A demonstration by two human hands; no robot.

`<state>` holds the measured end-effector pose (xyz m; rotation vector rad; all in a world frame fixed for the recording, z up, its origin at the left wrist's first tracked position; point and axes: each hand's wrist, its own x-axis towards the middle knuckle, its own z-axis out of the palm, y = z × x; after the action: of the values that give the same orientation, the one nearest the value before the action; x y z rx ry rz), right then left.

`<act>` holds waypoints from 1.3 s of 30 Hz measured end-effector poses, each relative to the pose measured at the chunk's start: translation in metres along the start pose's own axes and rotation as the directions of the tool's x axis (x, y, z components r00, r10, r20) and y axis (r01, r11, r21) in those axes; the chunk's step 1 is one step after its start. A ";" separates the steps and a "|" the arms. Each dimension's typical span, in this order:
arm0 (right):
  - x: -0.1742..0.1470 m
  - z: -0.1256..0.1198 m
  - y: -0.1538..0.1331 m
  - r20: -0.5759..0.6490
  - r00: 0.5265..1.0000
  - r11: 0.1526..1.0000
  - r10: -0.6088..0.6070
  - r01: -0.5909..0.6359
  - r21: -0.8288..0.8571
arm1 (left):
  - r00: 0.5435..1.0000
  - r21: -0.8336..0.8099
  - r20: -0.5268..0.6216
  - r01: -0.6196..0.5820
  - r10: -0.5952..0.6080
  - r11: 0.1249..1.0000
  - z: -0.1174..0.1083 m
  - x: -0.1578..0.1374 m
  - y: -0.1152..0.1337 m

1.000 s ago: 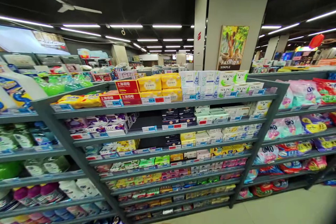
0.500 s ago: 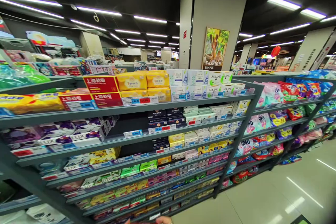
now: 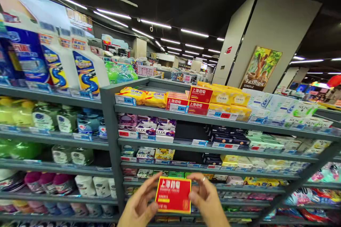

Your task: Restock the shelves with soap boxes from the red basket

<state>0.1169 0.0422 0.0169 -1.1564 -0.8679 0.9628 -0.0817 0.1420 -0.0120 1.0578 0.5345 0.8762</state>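
Note:
A red soap box (image 3: 173, 195) with white lettering and a yellow border is held upright between my two hands, its printed front toward me. My left hand (image 3: 141, 202) grips the box's left side, thumb at the lower corner and fingers behind. On the right edge, my right hand (image 3: 205, 198) has its thumb on the front, with the fingers bent behind; a ring shows on one finger. Matching red soap boxes (image 3: 200, 95) stand on the top shelf beyond my hands, between yellow soap packs (image 3: 133, 95) and stacked yellow boxes (image 3: 223, 97).
Dark shelving (image 3: 160, 112) spans the view with price tags along its edges. Drain cleaner bottles (image 3: 83, 64) stand at upper left, above pump bottles (image 3: 44, 116). Purple-and-white LUX boxes (image 3: 164, 130) lie one shelf down. A wide pillar (image 3: 282, 25) rises behind.
The view has swung left, bringing the bottle shelves in. Both hands and the red soap box have come up into view; before, only fingertips showed at the bottom edge.

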 end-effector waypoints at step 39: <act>0.219 0.020 -0.287 0.614 0.684 -0.080 -0.393 0.640 -0.764 | 0.673 0.460 0.519 -0.740 0.528 0.491 0.045 0.238 0.251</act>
<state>0.2212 0.2169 0.3159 -1.5242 -2.1344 -0.4199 -0.0044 0.3695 0.2408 2.1055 0.1212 1.1828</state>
